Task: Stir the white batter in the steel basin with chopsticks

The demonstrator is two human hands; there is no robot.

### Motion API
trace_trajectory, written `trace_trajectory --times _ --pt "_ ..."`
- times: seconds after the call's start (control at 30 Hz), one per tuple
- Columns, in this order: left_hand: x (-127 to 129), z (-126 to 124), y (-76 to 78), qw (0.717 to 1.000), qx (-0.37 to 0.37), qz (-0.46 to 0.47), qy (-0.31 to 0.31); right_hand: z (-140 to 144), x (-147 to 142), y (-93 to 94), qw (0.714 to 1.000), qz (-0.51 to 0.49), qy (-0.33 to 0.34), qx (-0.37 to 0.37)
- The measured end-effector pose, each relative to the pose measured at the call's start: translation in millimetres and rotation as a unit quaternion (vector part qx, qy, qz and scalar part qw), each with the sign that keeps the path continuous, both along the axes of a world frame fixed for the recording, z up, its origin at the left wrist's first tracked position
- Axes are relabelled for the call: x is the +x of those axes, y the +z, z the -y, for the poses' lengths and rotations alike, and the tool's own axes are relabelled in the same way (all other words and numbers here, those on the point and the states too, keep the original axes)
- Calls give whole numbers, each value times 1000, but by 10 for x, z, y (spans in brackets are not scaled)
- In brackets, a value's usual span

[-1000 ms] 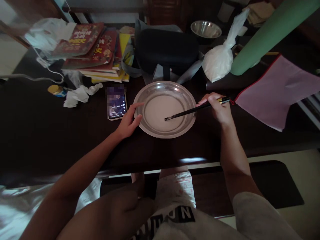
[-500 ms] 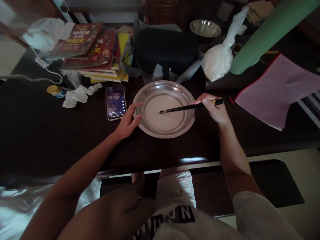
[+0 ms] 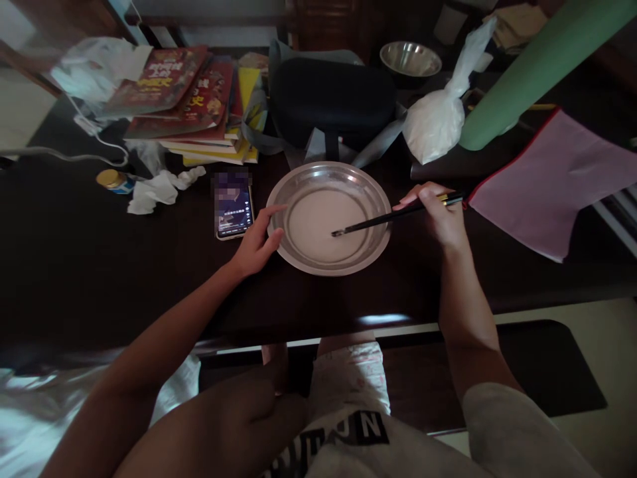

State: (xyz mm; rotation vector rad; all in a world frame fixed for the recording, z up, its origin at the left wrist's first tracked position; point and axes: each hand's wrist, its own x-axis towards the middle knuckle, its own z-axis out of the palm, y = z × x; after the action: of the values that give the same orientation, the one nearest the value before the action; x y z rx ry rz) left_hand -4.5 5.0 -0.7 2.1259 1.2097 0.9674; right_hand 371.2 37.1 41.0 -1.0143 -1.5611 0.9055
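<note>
A round stainless steel dish [image 3: 328, 267] stands on the dark table, with a whitish, smooth-looking mixture [image 3: 318, 229] covering its bottom. At its left rim my left hand [image 3: 256, 244] grips the edge, index finger reaching over the inside wall and thumb near the rim. Black chopsticks [image 3: 383, 218] with gold bands are closed in my right hand [image 3: 438, 216], just beyond the dish's right rim. They slant down to the left across the dish. Their tips, coated with whitish stuff, are at the mixture near the middle; whether they dip in I cannot tell.
A lit phone [image 3: 233, 206] lies left of the dish, beside crumpled tissue [image 3: 154, 192] and a gold-lidded jar [image 3: 114, 180]. Behind are stacked books [image 3: 179, 99], a black case [image 3: 331, 96], a tied bag of white powder [image 3: 435, 126], a metal bowl [image 3: 411, 60] and a green cylinder [image 3: 527, 79].
My right hand has drawn back to the right, and the chopstick tips have moved right and slightly nearer to me across the mixture. My left hand keeps its place at the rim.
</note>
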Motion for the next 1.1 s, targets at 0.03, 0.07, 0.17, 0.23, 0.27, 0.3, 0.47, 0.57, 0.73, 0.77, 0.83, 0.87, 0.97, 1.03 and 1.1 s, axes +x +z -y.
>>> trace_trajectory --times 0.03,0.07,0.17,0.23,0.27,0.3,0.47,0.57,0.73,0.77,0.83,0.87,0.97,1.03,1.1 --pt "0 -1 -1 1000 0 0 0 0 -3 -3 1000 3 11 -3" --pt "0 -1 -1 1000 1 1 0 1 -10 -4 1000 13 28 -5" --pt "2 0 3 1000 5 2 -3 6 -30 -1 997 43 62 -4" --pt "4 3 5 1000 5 1 -2 7 -24 4 999 32 41 -1" --pt "4 4 6 1000 5 0 -2 7 -16 5 1000 18 25 -1" --pt "3 4 5 1000 5 -1 -1 7 -8 5 1000 4 13 -3" --pt "-8 -10 -14 1000 13 1 -6 11 -17 1 998 33 62 -11" --pt "-12 -14 -20 1000 16 3 -8 11 -24 7 998 43 46 1" --pt "-8 1 -8 1000 4 -1 -2 5 -15 -4 1000 -5 17 -8" --pt "-8 3 -6 1000 0 -3 1 4 -20 -5 999 7 35 -10" --pt "-7 4 -3 1000 -2 -5 3 4 -31 -2 997 34 64 -8" --pt "-6 3 -3 1000 0 -6 4 3 -34 1 997 42 65 -6" --pt "-3 -1 -3 1000 9 -5 3 -2 -22 4 1000 18 20 2" --pt "-1 -3 -3 1000 9 -5 2 -7 -12 -7 1000 -8 1 0" --pt "-1 -4 -2 1000 8 -4 1 -10 -14 -21 1000 -9 23 -5"
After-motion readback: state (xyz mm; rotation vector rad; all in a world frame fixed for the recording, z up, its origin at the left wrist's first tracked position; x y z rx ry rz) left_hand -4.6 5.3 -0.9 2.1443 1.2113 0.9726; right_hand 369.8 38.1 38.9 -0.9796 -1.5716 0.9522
